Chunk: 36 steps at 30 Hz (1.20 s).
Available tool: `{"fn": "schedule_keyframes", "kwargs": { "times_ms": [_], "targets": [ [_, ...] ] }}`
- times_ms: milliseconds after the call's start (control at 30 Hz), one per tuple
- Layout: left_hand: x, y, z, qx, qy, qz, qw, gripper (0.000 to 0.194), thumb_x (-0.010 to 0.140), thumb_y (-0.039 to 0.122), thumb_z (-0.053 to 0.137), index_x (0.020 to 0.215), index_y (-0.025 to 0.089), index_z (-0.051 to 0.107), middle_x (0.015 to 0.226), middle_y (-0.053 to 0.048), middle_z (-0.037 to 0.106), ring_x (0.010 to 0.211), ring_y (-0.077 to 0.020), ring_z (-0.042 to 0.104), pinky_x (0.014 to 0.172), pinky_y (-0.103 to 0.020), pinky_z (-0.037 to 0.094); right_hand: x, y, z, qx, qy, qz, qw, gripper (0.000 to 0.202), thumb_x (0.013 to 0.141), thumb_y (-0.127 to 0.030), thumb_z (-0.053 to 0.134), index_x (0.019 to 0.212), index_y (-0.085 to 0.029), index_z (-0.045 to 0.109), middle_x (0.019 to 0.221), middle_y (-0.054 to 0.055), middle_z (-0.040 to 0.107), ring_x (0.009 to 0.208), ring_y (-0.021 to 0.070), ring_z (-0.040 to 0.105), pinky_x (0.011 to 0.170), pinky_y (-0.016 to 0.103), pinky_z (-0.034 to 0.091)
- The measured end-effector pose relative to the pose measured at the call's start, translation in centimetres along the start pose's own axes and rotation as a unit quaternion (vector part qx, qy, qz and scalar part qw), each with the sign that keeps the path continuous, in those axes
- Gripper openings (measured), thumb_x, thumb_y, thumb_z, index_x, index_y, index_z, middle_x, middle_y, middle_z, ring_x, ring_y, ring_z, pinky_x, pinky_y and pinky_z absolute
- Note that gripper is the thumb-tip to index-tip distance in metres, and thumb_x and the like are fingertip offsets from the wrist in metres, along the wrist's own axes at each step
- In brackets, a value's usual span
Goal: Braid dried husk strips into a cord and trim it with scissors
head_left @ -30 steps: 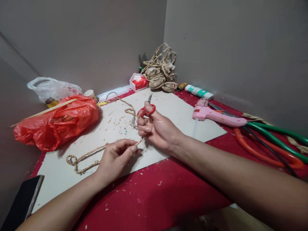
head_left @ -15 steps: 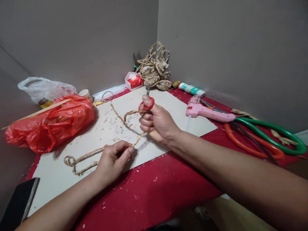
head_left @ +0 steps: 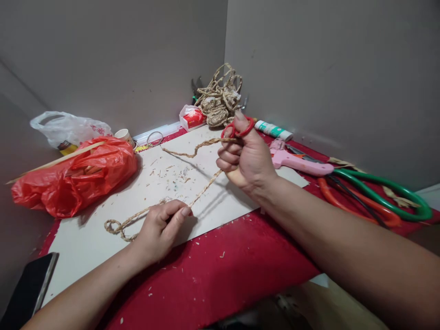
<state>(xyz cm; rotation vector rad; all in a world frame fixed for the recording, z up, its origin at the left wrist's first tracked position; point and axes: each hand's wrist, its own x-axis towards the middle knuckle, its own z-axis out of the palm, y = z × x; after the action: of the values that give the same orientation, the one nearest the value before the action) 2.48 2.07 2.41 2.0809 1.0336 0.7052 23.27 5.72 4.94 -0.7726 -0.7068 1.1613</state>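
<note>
Between my two hands a braided straw cord [head_left: 206,188] is stretched at a slant above a pale board [head_left: 85,256]. My left hand [head_left: 163,227] pinches it between thumb and forefinger near the board's front edge. A looped length of the cord lies on the board to the left of that hand. My right hand [head_left: 244,151], higher and to the right, is closed round the cord and also holds red-handled scissors [head_left: 248,126]. The scissors' handles circle the thumb; their blades point up and away. Another stretch of cord trails left from the right fist.
A red plastic bag [head_left: 79,176] and a phone [head_left: 29,288] are on the left. Coiled straw cord [head_left: 218,103] and a tissue pack [head_left: 193,118] stand at the back. On the right lie a pink glue gun [head_left: 302,163] and green-handled shears [head_left: 381,188]. Straw scraps litter the board.
My right hand has moved right and slightly up with the scissors, and the cord span between my hands has lengthened. The looped length at left has shifted right; my left hand stays nearly in place.
</note>
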Motion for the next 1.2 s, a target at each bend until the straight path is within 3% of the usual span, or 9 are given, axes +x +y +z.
{"fn": "schedule_keyframes", "kwargs": {
  "times_ms": [167, 267, 367, 467, 600, 800, 933, 1033, 1200],
  "targets": [
    [0.2, -0.1, 0.3, -0.108, -0.085, -0.104, 0.985, 0.033, 0.088, 0.040, 0.044, 0.077, 0.016, 0.065, 0.053, 0.001, 0.052, 0.048, -0.0089, 0.040, 0.050, -0.021, 0.034, 0.6, 1.3, -0.4, 0.043, -0.006, 0.009, 0.999, 0.048, 0.068, -0.063, 0.063, 0.062, -0.022, 0.039, 0.042, -0.013, 0.019, 0.034, 0.0042, 0.012, 0.033, 0.021, 0.010],
    [0.4, -0.4, 0.9, -0.116, -0.032, -0.110, 0.987, 0.029, 0.084, 0.039, 0.053, 0.097, 0.016, 0.066, 0.078, -0.005, 0.065, 0.064, -0.0120, 0.053, 0.061, -0.024, 0.042, 0.3, 1.8, 0.0, 0.070, -0.015, 0.028, 0.997, 0.047, 0.066, -0.061, 0.065, 0.063, -0.022, 0.041, 0.043, -0.013, 0.018, 0.035, 0.0040, 0.011, 0.034, 0.021, 0.009],
    [0.3, -0.3, 1.6, -0.112, -0.007, -0.101, 0.989, 0.045, 0.076, 0.035, 0.065, 0.117, 0.017, 0.058, 0.097, -0.008, 0.066, 0.079, -0.0152, 0.059, 0.072, -0.027, 0.046, -0.6, 2.0, 0.8, 0.088, -0.041, 0.049, 0.994, 0.045, 0.067, -0.060, 0.065, 0.064, -0.021, 0.043, 0.043, -0.013, 0.017, 0.036, 0.0037, 0.010, 0.034, 0.020, 0.009],
    [0.1, -0.2, 2.0, -0.114, -0.025, -0.089, 0.989, 0.044, 0.074, 0.031, 0.066, 0.116, 0.017, 0.058, 0.086, -0.005, 0.066, 0.076, -0.0143, 0.059, 0.073, -0.026, 0.046, -1.5, 1.9, 1.5, 0.093, -0.063, 0.062, 0.992, 0.046, 0.069, -0.061, 0.064, 0.065, -0.021, 0.042, 0.043, -0.013, 0.017, 0.035, 0.0033, 0.011, 0.033, 0.019, 0.011],
    [-0.1, -0.1, 2.1, -0.120, 0.000, -0.097, 0.988, 0.023, 0.078, 0.031, 0.063, 0.096, 0.016, 0.064, 0.069, -0.001, 0.065, 0.061, -0.0107, 0.054, 0.061, -0.023, 0.043, -1.6, 1.3, 1.6, 0.091, -0.078, 0.052, 0.991, 0.045, 0.070, -0.061, 0.063, 0.065, -0.021, 0.043, 0.043, -0.013, 0.017, 0.033, 0.0032, 0.013, 0.032, 0.019, 0.012],
    [0.3, -0.2, 1.5, -0.340, -0.047, -0.188, 0.920, 0.023, 0.079, 0.035, 0.063, 0.093, 0.016, 0.064, 0.071, -0.002, 0.066, 0.040, -0.0045, 0.043, 0.040, -0.019, 0.033, 0.5, 1.3, 0.1, 0.074, -0.046, 0.001, 0.996, 0.041, 0.075, -0.062, 0.057, 0.073, -0.022, 0.046, 0.043, -0.011, 0.031, 0.035, 0.0057, 0.031, 0.038, 0.020, 0.031],
    [1.0, -0.5, 0.9, -0.399, -0.009, -0.227, 0.888, 0.021, 0.078, 0.030, 0.065, 0.091, 0.014, 0.066, 0.068, -0.001, 0.064, 0.034, -0.0002, 0.033, 0.034, -0.016, 0.021, 2.5, 1.9, -1.0, -0.063, -0.036, 0.034, 0.997, 0.040, 0.077, -0.060, 0.055, 0.080, -0.021, 0.047, 0.055, -0.004, 0.053, 0.047, 0.0094, 0.051, 0.050, 0.023, 0.042],
    [1.6, -1.4, 0.1, -0.434, 0.048, -0.230, 0.870, 0.021, 0.077, 0.026, 0.066, 0.093, 0.013, 0.066, 0.068, 0.000, 0.061, 0.036, 0.0014, 0.030, 0.035, -0.014, 0.019, 3.1, 2.0, -1.6, -0.253, -0.023, 0.032, 0.967, 0.035, 0.077, -0.052, 0.061, 0.081, -0.020, 0.048, 0.062, 0.000, 0.058, 0.052, 0.0111, 0.056, 0.054, 0.024, 0.043],
    [2.3, -2.8, -1.0, -0.485, 0.107, -0.216, 0.841, 0.025, 0.074, 0.022, 0.067, 0.097, 0.012, 0.063, 0.067, 0.001, 0.057, 0.038, 0.0016, 0.029, 0.034, -0.012, 0.017, 1.2, 1.6, -1.2, -0.512, -0.108, -0.103, 0.846, 0.032, 0.079, -0.048, 0.057, 0.067, -0.019, 0.048, 0.051, -0.003, 0.049, 0.048, 0.0105, 0.045, 0.050, 0.024, 0.034]
  ]
}}
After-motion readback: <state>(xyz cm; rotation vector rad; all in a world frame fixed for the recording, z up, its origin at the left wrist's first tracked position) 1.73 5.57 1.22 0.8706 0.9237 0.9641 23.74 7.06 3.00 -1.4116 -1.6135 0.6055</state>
